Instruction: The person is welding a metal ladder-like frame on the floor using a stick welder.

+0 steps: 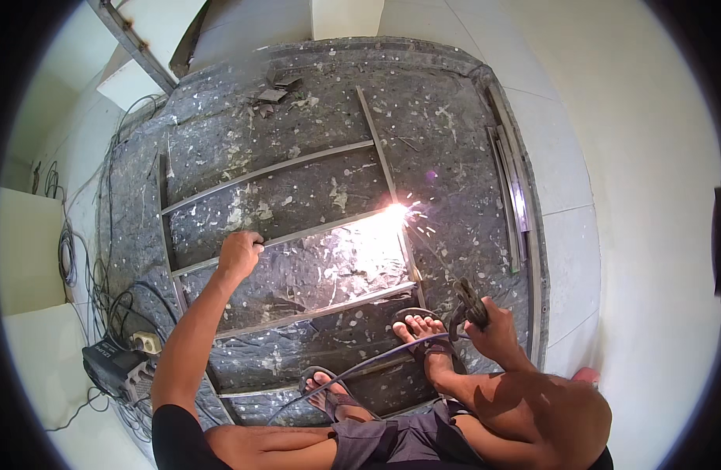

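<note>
A ladder-like metal frame [313, 159] lies flat on a dark, paint-spattered sheet in front of me. My left hand [241, 252] is closed around one of its crossbars, left of the middle. My right hand [495, 325] grips a dark welding electrode holder [470, 304] near my right foot. Bright arc light and flying sparks [398, 211] flare where that same crossbar meets the right side rail. The glare hides the joint and the electrode's tip. A cable [360, 366] runs from the holder across my feet.
A black welding machine [114, 368] stands at the lower left among tangled cables and a beige socket block [147, 342]. Loose metal bars [508, 196] lie along the right edge of the sheet [454, 102]. Flat scraps [273, 95] lie toward the far side. My sandalled feet rest by the frame.
</note>
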Demonstrator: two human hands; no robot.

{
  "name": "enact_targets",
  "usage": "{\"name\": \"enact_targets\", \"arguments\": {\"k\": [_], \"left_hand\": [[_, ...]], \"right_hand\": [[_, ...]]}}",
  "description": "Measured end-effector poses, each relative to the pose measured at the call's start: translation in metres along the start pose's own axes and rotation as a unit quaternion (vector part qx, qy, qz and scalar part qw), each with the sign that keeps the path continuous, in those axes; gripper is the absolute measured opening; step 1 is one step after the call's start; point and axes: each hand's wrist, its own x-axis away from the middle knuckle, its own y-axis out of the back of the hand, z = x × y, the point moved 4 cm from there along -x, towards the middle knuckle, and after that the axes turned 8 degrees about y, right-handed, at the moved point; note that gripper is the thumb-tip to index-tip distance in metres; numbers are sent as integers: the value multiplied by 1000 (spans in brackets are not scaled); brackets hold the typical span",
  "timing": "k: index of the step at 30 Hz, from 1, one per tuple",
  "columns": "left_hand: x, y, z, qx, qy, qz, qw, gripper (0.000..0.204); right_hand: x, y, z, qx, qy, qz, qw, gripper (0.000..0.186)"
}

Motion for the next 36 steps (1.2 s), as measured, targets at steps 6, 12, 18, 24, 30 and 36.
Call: {"name": "enact_targets", "arguments": {"k": [6,12,18,24,30,36], "left_hand": [[0,0,0,-9,3,-14,1000,16],[-3,-3,5,-37,0,9,999,15],[-2,-3,6,-25,16,3,1000,15],[0,-1,5,-21,21,4,1000,15],[0,0,2,16,8,-4,1000,15],[0,-1,4,-16,43,1,999,14]], "right_hand": [[4,0,3,26,-13,-16,999,29],[0,4,1,3,12,-30,999,29],[1,1,0,1,-5,-26,1000,31],[0,2,2,-2,0,-28,1000,28],[-2,2,4,-10,2,-7,1000,28],[-2,0,2,-3,-39,6,999,31]]}}
